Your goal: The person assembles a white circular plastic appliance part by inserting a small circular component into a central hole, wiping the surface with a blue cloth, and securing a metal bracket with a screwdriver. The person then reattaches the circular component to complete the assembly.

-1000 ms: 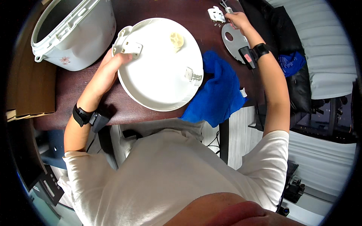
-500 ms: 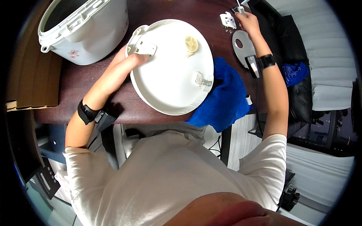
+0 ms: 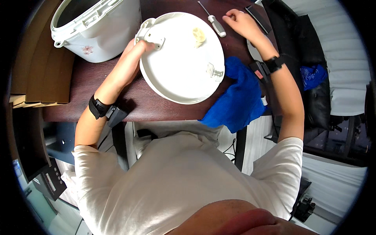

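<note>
A round white appliance lid [image 3: 176,70] lies tilted, inner side up, near the table's front edge. My left hand [image 3: 135,58] is closed on its left rim by the hinge bracket, thumb on top, fingers underneath. A yellowish round fitting [image 3: 198,37] and a small metal-and-plastic latch [image 3: 214,71] sit on the lid. Beyond its right side my right hand [image 3: 243,25] rests low over the table, fingers curled in; what they hold, if anything, is hidden. Just left of it lies a screwdriver [image 3: 216,25] with a grey-white handle. My right forearm partly covers a pale disc [image 3: 252,50].
A white rice cooker body [image 3: 105,35] with a flower print stands at the back left, beside brown cardboard [image 3: 45,78]. A blue cloth [image 3: 239,98] hangs over the front edge. A dark flat slab [image 3: 258,18] lies at the right edge, next to a black seat [image 3: 299,47].
The screwdriver has left my right hand and now lies on the table. That hand has moved left and its fingers are curled. My left hand keeps its hold on the lid.
</note>
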Tool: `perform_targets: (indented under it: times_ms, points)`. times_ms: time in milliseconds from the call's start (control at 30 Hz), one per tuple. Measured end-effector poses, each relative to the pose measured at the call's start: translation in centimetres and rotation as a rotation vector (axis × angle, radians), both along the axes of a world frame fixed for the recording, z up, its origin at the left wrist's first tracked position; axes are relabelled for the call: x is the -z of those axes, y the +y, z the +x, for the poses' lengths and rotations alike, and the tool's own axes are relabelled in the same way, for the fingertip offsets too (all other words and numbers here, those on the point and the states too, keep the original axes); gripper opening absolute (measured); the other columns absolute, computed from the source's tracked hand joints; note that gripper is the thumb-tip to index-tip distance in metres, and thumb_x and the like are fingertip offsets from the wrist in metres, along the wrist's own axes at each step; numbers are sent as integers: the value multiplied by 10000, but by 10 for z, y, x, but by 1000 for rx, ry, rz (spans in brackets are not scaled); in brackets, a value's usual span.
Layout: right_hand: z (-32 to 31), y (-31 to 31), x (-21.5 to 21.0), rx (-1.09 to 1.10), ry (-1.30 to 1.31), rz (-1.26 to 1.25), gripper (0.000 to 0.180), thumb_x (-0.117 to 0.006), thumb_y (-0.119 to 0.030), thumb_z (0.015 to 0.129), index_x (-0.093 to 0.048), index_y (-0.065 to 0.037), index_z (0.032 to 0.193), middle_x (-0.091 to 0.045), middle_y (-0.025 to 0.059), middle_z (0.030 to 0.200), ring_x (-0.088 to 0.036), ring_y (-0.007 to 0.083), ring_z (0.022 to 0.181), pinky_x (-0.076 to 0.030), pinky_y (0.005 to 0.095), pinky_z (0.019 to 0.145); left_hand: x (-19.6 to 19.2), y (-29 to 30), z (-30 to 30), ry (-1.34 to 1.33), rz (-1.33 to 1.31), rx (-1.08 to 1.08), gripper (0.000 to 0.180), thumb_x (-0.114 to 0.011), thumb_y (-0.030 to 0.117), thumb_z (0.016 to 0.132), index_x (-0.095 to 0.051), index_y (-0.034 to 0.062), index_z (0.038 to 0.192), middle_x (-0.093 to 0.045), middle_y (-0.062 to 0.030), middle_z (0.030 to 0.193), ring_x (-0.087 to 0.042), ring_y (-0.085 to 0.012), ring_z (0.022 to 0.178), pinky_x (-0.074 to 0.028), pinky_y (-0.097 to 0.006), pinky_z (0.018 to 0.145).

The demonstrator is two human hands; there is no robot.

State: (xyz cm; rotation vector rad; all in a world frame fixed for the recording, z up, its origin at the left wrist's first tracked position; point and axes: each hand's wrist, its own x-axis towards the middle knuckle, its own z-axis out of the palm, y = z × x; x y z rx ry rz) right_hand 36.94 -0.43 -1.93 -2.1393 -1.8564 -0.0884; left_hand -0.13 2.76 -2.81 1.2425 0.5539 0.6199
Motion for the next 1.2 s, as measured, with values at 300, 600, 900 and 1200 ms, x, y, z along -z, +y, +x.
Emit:
perform_targets:
  times_ms: [300,600,900,1200]
  points:
    - [-72,-161,9,75,4,-180,523,-660,-423,824,-544,-56,1178,-638,184,1076,-634,329,965,-502,386,833,-20,-1,-1,134,197,-203,480,-525,332,883,-536,-40,1187,-584,-90,1087,-537,-158,986,-412,-257,863]
    - [-73,-180,4,14,586,433,345,-644,-208,902,-578,-8,1174,-646,124,1061,-608,185,988,-464,302,865,-90,-16,15,259,690,-64,420,-524,293,907,-561,0,1206,-645,-90,1069,-597,-167,983,-460,-292,859]
    - [-125,-174,-46,118,1632,215,321,-570,-287,939,-538,-35,1135,-644,106,998,-648,184,868,-553,311,728,-133,-60,95,663,864,199,749,-674,477,797,-432,-113,1190,-624,-178,921,-637,-222,791,-505,-281,649]
    - [-136,-186,-40,46,1844,335,525,-642,-361,878,-523,-11,1251,-606,131,1179,-603,195,1073,-496,352,925,-91,-80,111,400,996,370,944,-778,616,665,-399,-64,1199,-600,-239,882,-653,-294,821,-519,-326,728]
